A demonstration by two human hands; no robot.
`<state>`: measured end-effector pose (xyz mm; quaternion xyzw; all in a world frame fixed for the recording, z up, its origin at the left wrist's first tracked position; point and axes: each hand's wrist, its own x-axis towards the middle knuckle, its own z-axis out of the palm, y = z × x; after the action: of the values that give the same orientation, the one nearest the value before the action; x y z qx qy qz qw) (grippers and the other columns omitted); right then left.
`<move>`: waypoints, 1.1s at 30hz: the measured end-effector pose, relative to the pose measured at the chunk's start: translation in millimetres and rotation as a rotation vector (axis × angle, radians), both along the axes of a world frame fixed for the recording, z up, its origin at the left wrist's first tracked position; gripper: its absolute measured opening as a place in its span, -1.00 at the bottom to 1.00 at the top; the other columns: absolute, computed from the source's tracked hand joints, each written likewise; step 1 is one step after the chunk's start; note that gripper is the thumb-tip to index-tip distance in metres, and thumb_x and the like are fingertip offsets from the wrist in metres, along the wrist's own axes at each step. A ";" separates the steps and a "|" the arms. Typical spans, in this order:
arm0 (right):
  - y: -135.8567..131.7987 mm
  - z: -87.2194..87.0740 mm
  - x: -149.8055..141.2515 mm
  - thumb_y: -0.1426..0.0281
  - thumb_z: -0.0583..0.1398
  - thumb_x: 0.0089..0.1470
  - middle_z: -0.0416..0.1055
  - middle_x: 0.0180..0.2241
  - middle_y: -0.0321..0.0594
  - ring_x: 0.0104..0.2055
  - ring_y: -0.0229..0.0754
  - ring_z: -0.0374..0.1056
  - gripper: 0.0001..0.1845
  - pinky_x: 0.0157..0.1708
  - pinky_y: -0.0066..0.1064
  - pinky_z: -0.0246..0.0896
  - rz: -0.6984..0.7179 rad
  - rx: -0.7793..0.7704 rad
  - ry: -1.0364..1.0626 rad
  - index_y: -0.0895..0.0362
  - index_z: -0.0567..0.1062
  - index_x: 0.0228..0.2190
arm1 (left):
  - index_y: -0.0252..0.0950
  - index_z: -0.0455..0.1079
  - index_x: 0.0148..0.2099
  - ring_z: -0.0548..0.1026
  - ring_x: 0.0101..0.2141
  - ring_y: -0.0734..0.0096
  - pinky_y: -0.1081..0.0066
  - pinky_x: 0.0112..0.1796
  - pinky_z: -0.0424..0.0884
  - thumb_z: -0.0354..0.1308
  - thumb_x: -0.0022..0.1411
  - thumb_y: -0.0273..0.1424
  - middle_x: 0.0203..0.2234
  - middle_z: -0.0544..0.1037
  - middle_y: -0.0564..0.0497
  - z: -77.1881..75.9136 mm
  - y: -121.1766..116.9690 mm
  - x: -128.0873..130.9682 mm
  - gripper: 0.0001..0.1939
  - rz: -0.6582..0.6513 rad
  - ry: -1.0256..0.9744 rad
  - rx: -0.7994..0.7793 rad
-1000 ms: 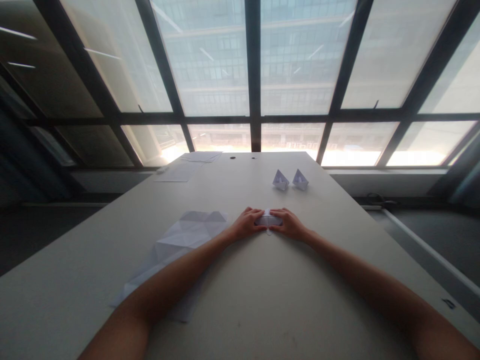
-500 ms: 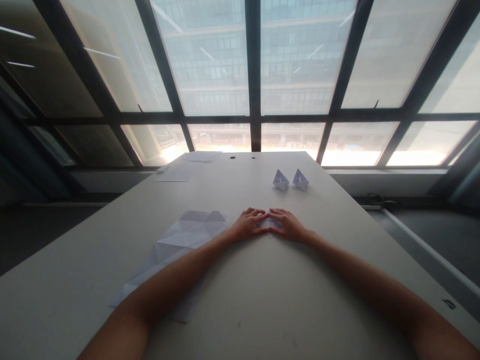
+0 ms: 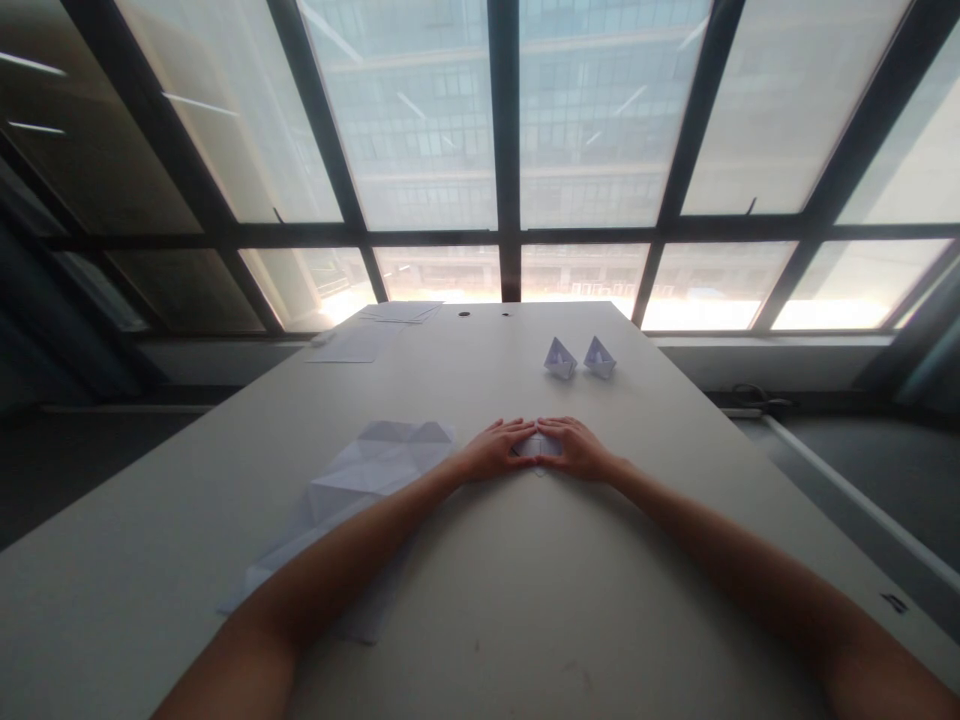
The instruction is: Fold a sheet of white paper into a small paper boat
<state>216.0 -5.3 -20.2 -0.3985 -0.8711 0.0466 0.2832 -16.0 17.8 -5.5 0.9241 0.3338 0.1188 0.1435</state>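
A small folded piece of white paper [image 3: 539, 447] lies on the white table [image 3: 495, 570], straight ahead of me. From its left side my left hand [image 3: 495, 450] grips it, thumb at the near edge and fingers at the far edge. My right hand [image 3: 577, 450] does the same from the right, so the fingertips of both hands nearly meet. Much of the paper is hidden under the fingers. Beyond the right hand stand two folded paper boats, a left one [image 3: 559, 360] and a right one [image 3: 599, 358], side by side.
Creased, unfolded white paper [image 3: 382, 465] lies to the left, partly beneath my left forearm. Flat sheets [image 3: 349, 344] rest at the table's far left. Two dark round spots, one of them a larger hole [image 3: 464, 314], mark the far end, before the windows [image 3: 435, 120].
Both hands stay at the folded paper. Their fingers have shifted slightly, the far fingers lying straighter and closer together along its upper edge.
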 end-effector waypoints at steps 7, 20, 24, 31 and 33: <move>-2.1 1.9 -3.3 0.22 0.38 0.01 0.56 -0.05 -0.12 -0.01 0.04 0.47 -0.55 0.04 -0.19 0.30 -0.044 -0.017 0.114 0.01 0.59 -0.03 | -0.15 0.32 0.28 0.40 0.15 0.11 0.23 0.18 0.22 0.28 0.21 -0.10 0.13 0.47 -0.08 -9.0 8.0 -0.1 -0.37 -0.002 -0.177 0.039; 0.1 -2.3 -1.0 0.26 0.26 0.17 0.63 -0.34 -0.21 -0.30 -0.03 0.53 -0.82 -0.16 -0.27 0.33 -0.101 -0.012 0.153 0.00 0.67 -0.27 | -0.24 0.60 -0.03 0.56 -0.16 0.19 0.30 -0.05 0.43 0.23 0.21 -0.12 -0.16 0.64 -0.04 -9.2 9.4 -2.3 -0.61 0.099 -0.414 -0.085; 2.3 -4.9 -0.6 0.26 0.20 0.24 0.63 -0.31 -0.19 -0.28 -0.04 0.54 -0.78 -0.13 -0.23 0.34 -0.071 0.034 0.228 -0.01 0.67 -0.27 | -0.25 0.61 -0.07 0.59 -0.25 0.19 0.26 -0.12 0.47 0.20 0.26 -0.14 -0.23 0.66 -0.06 -7.8 5.6 -1.2 -0.65 0.134 -0.461 -0.062; -0.7 0.1 0.6 0.30 0.20 0.22 0.63 -0.31 -0.17 -0.30 -0.07 0.52 -0.80 -0.17 -0.24 0.37 -0.080 0.128 0.400 0.02 0.66 -0.26 | -0.24 0.54 0.03 0.58 -0.06 0.12 0.13 0.06 0.43 0.22 0.28 -0.17 -0.07 0.61 -0.10 -6.3 1.9 1.9 -0.64 0.161 -0.635 0.024; -1.1 1.2 0.3 0.29 0.20 0.22 0.63 -0.30 -0.17 -0.29 -0.06 0.53 -0.79 -0.17 -0.23 0.38 -0.097 0.122 0.432 0.03 0.66 -0.26 | -0.27 0.54 0.02 0.58 -0.06 0.11 0.11 0.06 0.43 0.26 0.25 -0.16 -0.07 0.61 -0.11 -6.3 2.4 2.0 -0.61 0.177 -0.686 0.014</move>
<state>216.2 -6.4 -19.0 -0.4029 -0.7713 0.0642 0.4886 -14.0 20.2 -11.8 0.7988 0.3444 0.4363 0.2301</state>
